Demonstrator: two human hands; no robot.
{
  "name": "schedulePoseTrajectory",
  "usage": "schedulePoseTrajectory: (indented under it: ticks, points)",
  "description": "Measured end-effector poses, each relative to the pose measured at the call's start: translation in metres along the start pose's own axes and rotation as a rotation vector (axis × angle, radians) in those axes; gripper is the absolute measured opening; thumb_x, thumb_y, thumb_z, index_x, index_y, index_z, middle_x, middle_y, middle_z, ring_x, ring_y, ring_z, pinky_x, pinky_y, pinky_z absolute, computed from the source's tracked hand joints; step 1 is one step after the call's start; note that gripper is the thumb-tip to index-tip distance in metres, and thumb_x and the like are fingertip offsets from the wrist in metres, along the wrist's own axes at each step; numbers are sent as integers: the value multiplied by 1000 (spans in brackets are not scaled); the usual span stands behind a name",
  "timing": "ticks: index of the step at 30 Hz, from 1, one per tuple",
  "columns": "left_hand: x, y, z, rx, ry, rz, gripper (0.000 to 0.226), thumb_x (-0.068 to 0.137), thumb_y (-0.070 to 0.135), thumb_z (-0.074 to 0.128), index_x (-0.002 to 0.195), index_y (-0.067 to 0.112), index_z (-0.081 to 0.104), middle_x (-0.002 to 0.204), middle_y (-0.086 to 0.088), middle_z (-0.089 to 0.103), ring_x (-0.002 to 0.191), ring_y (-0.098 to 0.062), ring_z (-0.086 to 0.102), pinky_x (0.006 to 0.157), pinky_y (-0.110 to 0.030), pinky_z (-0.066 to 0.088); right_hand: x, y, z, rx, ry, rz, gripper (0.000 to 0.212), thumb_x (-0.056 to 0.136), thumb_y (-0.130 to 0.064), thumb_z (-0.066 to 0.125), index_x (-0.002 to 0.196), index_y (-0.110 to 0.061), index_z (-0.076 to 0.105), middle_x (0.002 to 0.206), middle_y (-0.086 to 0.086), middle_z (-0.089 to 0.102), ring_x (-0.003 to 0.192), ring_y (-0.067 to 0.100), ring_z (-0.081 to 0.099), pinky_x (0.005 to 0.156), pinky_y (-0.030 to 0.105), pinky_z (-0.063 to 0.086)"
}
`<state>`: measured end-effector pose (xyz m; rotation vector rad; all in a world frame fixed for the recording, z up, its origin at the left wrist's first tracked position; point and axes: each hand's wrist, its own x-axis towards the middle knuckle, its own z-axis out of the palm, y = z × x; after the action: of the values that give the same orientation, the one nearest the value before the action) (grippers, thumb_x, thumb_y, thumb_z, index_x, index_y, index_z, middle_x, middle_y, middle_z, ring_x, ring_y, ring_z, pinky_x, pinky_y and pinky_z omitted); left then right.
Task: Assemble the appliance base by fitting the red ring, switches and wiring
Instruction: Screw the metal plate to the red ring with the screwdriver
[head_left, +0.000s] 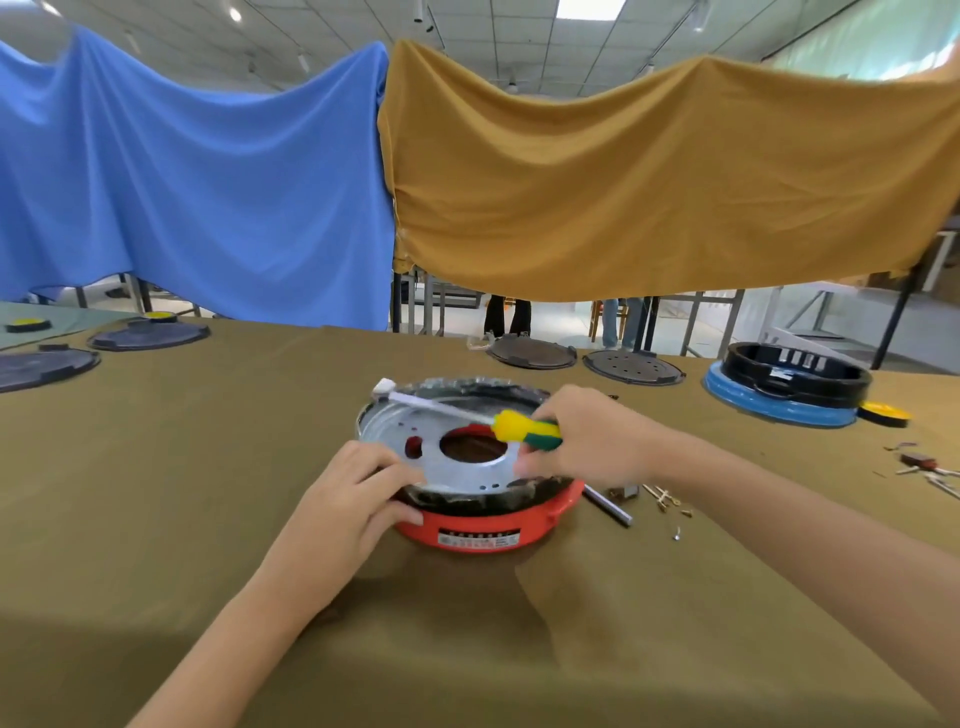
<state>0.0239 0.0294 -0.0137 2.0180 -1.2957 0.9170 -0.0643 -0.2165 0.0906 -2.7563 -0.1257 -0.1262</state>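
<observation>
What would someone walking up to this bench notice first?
Probably the red ring at the table's centre, with a silver metal plate on top, steadied by the left hand. The right hand grips a yellow-and-green screwdriver lying across the plate. Behind, a blue cloth and a mustard cloth hang like a backdrop.

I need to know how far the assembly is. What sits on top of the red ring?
A black housing sits in the red ring, with a silver metal plate on top. Through the plate's centre hole only something dark shows; wiring and switches underneath are covered.
</observation>
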Motion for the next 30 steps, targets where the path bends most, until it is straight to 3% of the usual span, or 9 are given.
schedulePoseTrajectory:
  ticks: [6, 8, 11, 13, 16, 22, 25, 27, 30]
  points:
    - [0, -7, -3, -106, -84, -91, 35, 85, 39, 59, 96, 10, 74, 92, 6, 61, 94, -10, 47, 87, -18, 41, -16, 21, -22, 86, -52, -8, 15, 89, -36, 71, 100, -26, 74, 85, -17, 72, 72, 2, 65, 70, 20, 49]
    - [0, -8, -7, -112, -116, -126, 37, 85, 44, 58, 97, 13, 74, 94, 10, 61, 94, -10, 49, 86, -28, 44, -23, 30, -13, 32, -74, -16, 11, 87, -32, 73, 97, -26, 73, 72, -20, 67, 64, -2, 60, 61, 11, 41]
    - [4, -1, -13, -7, -131, -158, 41, 79, 58, 58, 96, 25, 74, 96, 16, 60, 97, -9, 52, 90, -38, 43, -24, 43, 9, -47, 48, -30, 16, 85, -31, 76, 85, -18, 67, 77, -1, 64, 69, 13, 55, 63, 27, 39]
    - [11, 14, -14, 23, -165, -112, 43, 78, 65, 57, 100, 31, 72, 98, 20, 59, 100, -4, 51, 97, -34, 36, -23, 44, 16, 74, 142, -59, 7, 85, -26, 77, 86, -23, 71, 81, -9, 67, 76, 7, 60, 66, 18, 43]
    - [31, 37, -6, -8, -358, -68, 48, 82, 70, 51, 109, 34, 68, 101, 21, 55, 96, -2, 54, 88, -26, 43, -20, 43, 15, 174, 181, -92, 8, 84, -21, 78, 86, -26, 73, 79, -15, 68, 78, 3, 64, 69, 14, 46]
    - [59, 40, -4, -145, -500, -149, 14, 92, 38, 66, 101, 28, 71, 94, 15, 54, 87, -4, 55, 83, -35, 48, -24, 38, 17, 283, 282, -95, 4, 85, -23, 76, 85, -27, 74, 83, -15, 67, 80, 5, 63, 73, 24, 50]
    - [59, 36, -7, -198, -525, -155, 14, 93, 34, 66, 106, 30, 73, 93, 17, 55, 87, -3, 56, 80, -27, 46, -28, 36, 30, 402, 589, 5, 7, 88, -25, 71, 83, -29, 71, 96, -9, 64, 86, 1, 60, 78, 21, 46]
    - [62, 35, -10, -249, -521, -178, 7, 93, 29, 68, 95, 33, 73, 88, 18, 56, 83, -3, 57, 74, -21, 43, -33, 34, 44, 574, 753, 143, 11, 90, -23, 69, 79, -25, 68, 84, -1, 65, 73, 5, 58, 71, 26, 47]
    - [70, 32, -17, -312, -490, -224, 15, 92, 22, 69, 83, 34, 68, 84, 13, 57, 78, -5, 57, 74, -23, 42, -42, 31, 66, 819, 721, 342, 11, 91, -20, 66, 81, -15, 64, 68, 2, 61, 62, 14, 55, 69, 44, 54]
